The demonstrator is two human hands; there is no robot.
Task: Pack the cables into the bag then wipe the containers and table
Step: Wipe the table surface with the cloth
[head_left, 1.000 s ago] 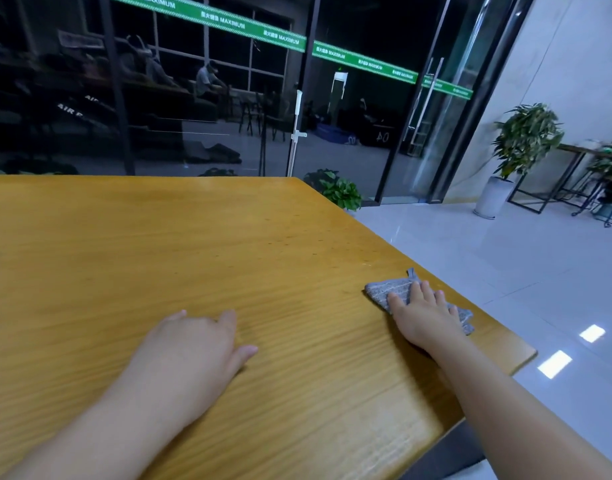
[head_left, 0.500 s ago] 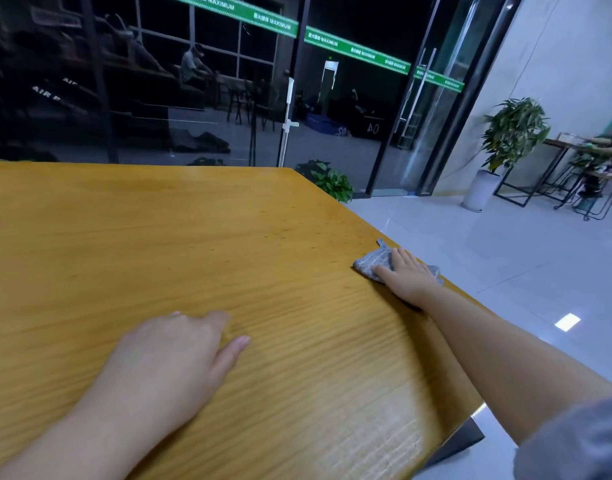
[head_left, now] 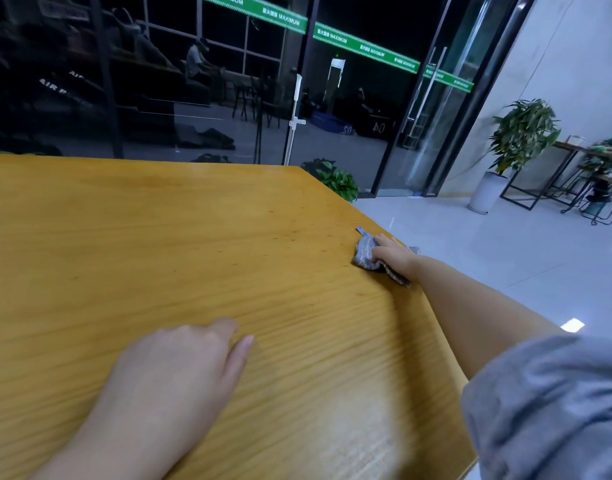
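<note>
Right hand [head_left: 393, 255] is stretched out to the far right edge of the wooden table [head_left: 159, 244], palm down on a grey cloth [head_left: 365, 252], fingers curled a bit over it and pressing it onto the tabletop. Cloth is bunched up; part sticks out left of the fingers, another strip shows under the wrist along the table edge, and a corner pokes out past the hand on the floor side. Right forearm is bare and runs diagonally across the table's right edge; a grey sleeve [head_left: 546, 407] fills the lower right corner. Left hand [head_left: 180, 362] lies flat on the table near the bottom centre, palm down, fingers loosely together and pointing right and away, holding nothing. The two hands are well apart. No cables, bag or containers in view, tabletop is bare wood grain. Beyond the table: dark glass wall [head_left: 193, 98] with a green strip reading MAXIMUM [head_left: 287, 20], a small leafy plant [head_left: 335, 178] just past the far table corner, a taller potted plant [head_left: 519, 133] in a white pot by the right wall, and pale floor tiles [head_left: 470, 254].
</note>
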